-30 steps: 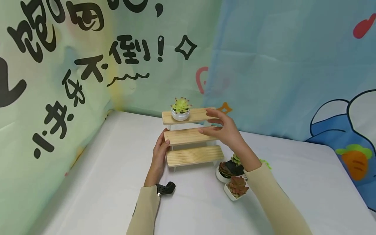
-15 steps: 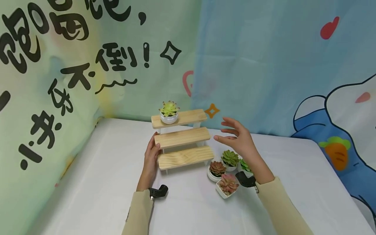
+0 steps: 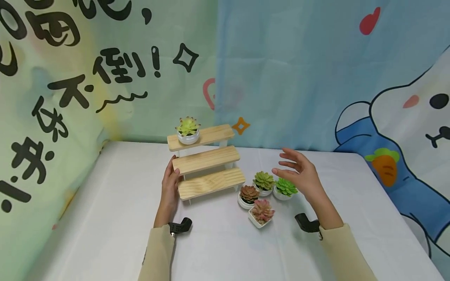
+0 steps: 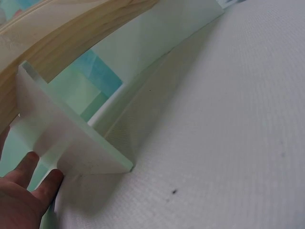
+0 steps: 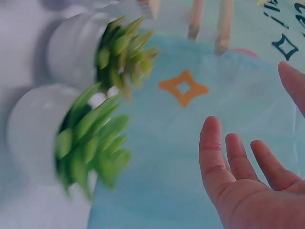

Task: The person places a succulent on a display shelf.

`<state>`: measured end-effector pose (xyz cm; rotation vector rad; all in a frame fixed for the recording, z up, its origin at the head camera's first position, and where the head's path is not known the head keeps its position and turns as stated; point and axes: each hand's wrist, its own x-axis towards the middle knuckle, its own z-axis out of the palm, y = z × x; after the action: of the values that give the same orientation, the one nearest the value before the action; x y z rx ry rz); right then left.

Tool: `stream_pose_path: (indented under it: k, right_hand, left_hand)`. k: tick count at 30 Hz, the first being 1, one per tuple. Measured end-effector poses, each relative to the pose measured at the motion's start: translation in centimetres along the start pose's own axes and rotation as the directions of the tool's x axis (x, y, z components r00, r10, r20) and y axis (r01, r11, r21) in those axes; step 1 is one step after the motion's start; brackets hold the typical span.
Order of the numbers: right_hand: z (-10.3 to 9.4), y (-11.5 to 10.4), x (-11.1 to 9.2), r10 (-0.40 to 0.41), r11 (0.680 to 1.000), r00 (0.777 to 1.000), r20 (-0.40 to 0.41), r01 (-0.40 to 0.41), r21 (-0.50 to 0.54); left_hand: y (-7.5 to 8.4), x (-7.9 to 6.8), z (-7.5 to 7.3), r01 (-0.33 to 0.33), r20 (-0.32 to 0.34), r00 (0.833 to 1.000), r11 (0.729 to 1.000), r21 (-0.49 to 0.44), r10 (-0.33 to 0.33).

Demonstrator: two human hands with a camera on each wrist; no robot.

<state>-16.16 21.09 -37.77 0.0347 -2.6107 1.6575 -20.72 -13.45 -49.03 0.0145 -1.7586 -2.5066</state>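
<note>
My left hand (image 3: 170,192) holds the left side of a three-tier wooden display shelf (image 3: 206,159), thumb at the middle board's end. In the left wrist view, fingers (image 4: 47,187) touch its white side panel (image 4: 71,129). A pale-green succulent in a white pot (image 3: 188,131) stands at the left of the top board. My right hand (image 3: 305,176) hovers, fingers spread and holding nothing, right of several potted succulents. These include a bright green one (image 3: 285,188), a darker green one (image 3: 263,182), a brown one (image 3: 249,196) and a pink one in a square pot (image 3: 261,213).
A white cloth covers the table (image 3: 225,249). Behind it hang a green backdrop (image 3: 154,113) with black lettering and a blue one (image 3: 291,97) with a cartoon rabbit. Each wrist wears a black camera mount; the right one (image 3: 307,223) is close to the pots.
My right hand has withdrawn from the shelf's right side, moving right and past the potted succulents. The left hand stays at the shelf. The head view has shifted to the right.
</note>
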Motion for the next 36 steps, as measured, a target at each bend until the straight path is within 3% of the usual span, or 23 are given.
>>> stream_pose_path:
  k: [10, 23, 31, 36]
  right_hand:
    - [-1.3, 2.6, -1.4, 0.073, 0.997, 0.997, -0.026, -0.074, -0.005]
    - [-1.8, 5.5, -2.6, 0.107, 0.992, 0.992, -0.071, -0.111, -0.066]
    - [-1.5, 6.2, -2.8, 0.124, 0.991, 0.992, 0.001, -0.123, -0.050]
    - [-1.0, 6.9, -2.8, 0.174, 0.983, 0.984, 0.028, -0.172, -0.060]
  left_hand:
    - [-0.2, 0.0, -0.2, -0.006, 0.004, 1.000, 1.000, 0.016, 0.006]
    - [-0.2, -0.2, -0.1, 0.001, 0.002, 1.000, 1.000, 0.004, -0.001]
    - [-0.3, -0.2, -0.3, -0.010, 0.003, 1.000, 1.000, -0.001, 0.010]
    - [-0.3, -0.3, -0.1, 0.010, 0.003, 1.000, 1.000, -0.015, -0.010]
